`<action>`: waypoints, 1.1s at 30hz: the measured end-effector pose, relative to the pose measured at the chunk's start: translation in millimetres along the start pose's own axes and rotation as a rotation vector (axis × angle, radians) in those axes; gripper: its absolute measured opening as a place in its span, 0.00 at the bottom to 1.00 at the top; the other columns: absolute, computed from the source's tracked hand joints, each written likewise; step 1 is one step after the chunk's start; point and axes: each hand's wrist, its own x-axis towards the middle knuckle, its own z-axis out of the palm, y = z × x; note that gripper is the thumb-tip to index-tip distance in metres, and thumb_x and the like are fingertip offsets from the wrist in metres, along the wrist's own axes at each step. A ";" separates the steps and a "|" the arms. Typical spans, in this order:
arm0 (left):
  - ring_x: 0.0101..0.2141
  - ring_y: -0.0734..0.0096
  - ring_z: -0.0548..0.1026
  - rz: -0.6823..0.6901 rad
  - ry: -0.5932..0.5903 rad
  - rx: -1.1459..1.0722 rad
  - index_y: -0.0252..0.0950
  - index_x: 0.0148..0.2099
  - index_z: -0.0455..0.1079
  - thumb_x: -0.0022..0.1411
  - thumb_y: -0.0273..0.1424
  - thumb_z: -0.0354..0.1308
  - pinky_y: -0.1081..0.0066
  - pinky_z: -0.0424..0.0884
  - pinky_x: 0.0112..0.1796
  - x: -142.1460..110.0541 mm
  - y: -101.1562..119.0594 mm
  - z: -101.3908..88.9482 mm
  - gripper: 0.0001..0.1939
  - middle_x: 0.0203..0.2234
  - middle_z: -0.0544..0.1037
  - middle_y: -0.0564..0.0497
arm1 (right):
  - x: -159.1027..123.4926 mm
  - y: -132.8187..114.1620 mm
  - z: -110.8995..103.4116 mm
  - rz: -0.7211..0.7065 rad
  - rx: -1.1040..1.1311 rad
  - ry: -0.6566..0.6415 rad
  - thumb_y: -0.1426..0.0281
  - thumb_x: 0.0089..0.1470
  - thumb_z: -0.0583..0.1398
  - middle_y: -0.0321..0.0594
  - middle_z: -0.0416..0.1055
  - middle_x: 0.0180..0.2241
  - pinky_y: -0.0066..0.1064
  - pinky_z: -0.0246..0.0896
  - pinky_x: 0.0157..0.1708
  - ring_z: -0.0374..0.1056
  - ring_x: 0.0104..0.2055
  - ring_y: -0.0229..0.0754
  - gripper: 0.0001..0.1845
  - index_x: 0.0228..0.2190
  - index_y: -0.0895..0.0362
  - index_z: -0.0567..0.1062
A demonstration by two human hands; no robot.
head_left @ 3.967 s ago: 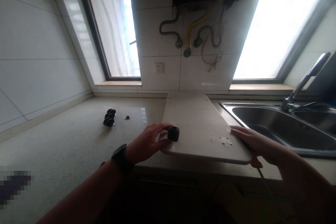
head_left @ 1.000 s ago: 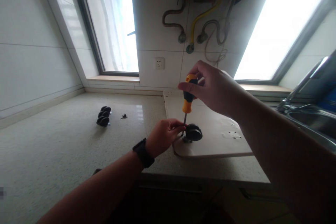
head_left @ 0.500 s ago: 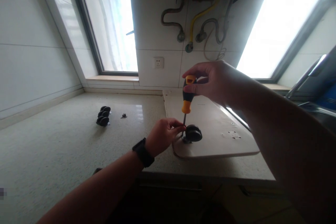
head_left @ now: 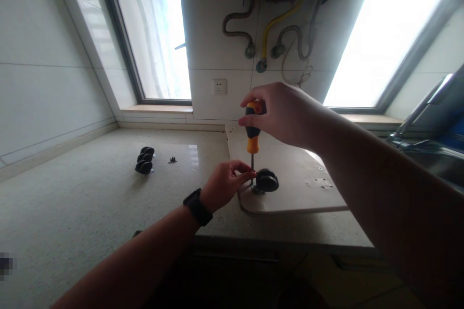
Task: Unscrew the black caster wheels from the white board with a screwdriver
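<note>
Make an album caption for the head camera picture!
The right hand holds an orange-and-black screwdriver upright beside a round black caster wheel on a flat white board.

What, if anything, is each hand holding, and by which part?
The right hand holds the screwdriver by its handle. The left hand has its fingers at the lower shaft, beside the caster; whether they grip it cannot be told.

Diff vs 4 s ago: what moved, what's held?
Right hand moved left from the board's right edge, bringing the screwdriver upright beside the caster. Left hand shifted from the caster to the screwdriver's shaft. Unchanged: other casters and small dark pieces on the counter.
</note>
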 end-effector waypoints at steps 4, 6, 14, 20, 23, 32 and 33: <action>0.48 0.62 0.79 0.068 -0.078 -0.072 0.38 0.52 0.79 0.67 0.34 0.62 0.62 0.71 0.52 -0.9 4.7 -2.6 0.13 0.49 0.82 0.45 | 0.3 17.3 -7.7 -0.013 0.077 -0.028 0.60 0.48 0.68 0.45 0.80 0.41 0.42 0.68 0.40 0.74 0.38 0.48 0.29 0.51 0.56 0.79; 0.47 0.63 0.79 0.077 -0.086 -0.068 0.38 0.51 0.79 0.67 0.33 0.61 0.62 0.71 0.51 -0.6 4.8 -2.5 0.12 0.47 0.83 0.46 | -1.4 23.8 -11.6 -0.055 0.122 -0.067 0.63 0.48 0.67 0.45 0.80 0.45 0.42 0.69 0.43 0.75 0.42 0.48 0.30 0.54 0.56 0.77; 0.41 0.63 0.81 0.061 0.011 0.046 0.37 0.44 0.81 0.65 0.33 0.64 0.62 0.73 0.45 0.1 2.7 2.3 0.08 0.40 0.85 0.46 | -6.0 10.7 -5.0 0.023 0.082 -0.001 0.49 0.55 0.60 0.48 0.80 0.37 0.43 0.66 0.34 0.73 0.33 0.48 0.26 0.42 0.56 0.82; 0.40 0.62 0.81 0.050 0.019 0.067 0.37 0.43 0.81 0.64 0.34 0.65 0.62 0.73 0.44 -0.8 4.0 1.1 0.09 0.39 0.85 0.47 | -2.6 4.3 -1.6 0.028 -0.013 0.052 0.52 0.48 0.68 0.45 0.79 0.34 0.42 0.64 0.34 0.72 0.34 0.48 0.22 0.39 0.56 0.81; 0.38 0.62 0.81 0.039 0.029 0.068 0.37 0.42 0.81 0.63 0.37 0.65 0.63 0.73 0.43 -0.9 2.4 0.7 0.10 0.37 0.85 0.47 | -0.6 7.2 -7.4 0.048 0.131 0.016 0.58 0.40 0.72 0.41 0.79 0.35 0.40 0.67 0.35 0.73 0.35 0.46 0.31 0.46 0.55 0.79; 0.36 0.62 0.79 0.000 0.040 0.116 0.35 0.40 0.80 0.59 0.44 0.68 0.62 0.73 0.41 -0.7 2.7 -4.9 0.17 0.36 0.84 0.45 | -10.6 -0.1 -21.2 -0.060 0.231 -0.257 0.69 0.45 0.64 0.42 0.76 0.43 0.37 0.64 0.33 0.70 0.38 0.44 0.25 0.48 0.53 0.72; 0.38 0.62 0.79 0.006 0.027 0.112 0.36 0.42 0.80 0.59 0.44 0.68 0.61 0.73 0.43 -0.8 4.4 -6.2 0.17 0.38 0.84 0.45 | -10.7 -1.0 -19.1 -0.051 0.209 -0.242 0.68 0.46 0.63 0.42 0.75 0.42 0.37 0.62 0.32 0.69 0.37 0.44 0.23 0.47 0.53 0.71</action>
